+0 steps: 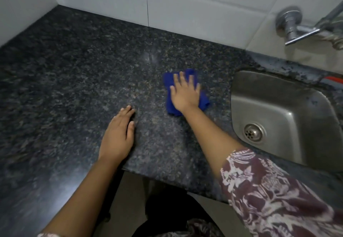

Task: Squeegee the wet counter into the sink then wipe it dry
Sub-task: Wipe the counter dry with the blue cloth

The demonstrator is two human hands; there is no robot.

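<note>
Head: crumpled blue cloth [186,92], speckled granite counter [78,80]

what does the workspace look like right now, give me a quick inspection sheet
surface: dark speckled granite counter, faint sheen near the middle; no standing water clearly seen
job's things: blue cloth lying flat on the counter, left of the steel sink; no squeegee seen
clutter: nothing seen on the counter
hands: right hand pressed flat on the cloth, fingers spread; left hand resting palm down on bare counter near the front edge, holding nothing
cables: nothing seen
surroundings: white tiled wall behind, wall-mounted metal tap above the sink, drain in the sink floor, sink looks empty
</note>
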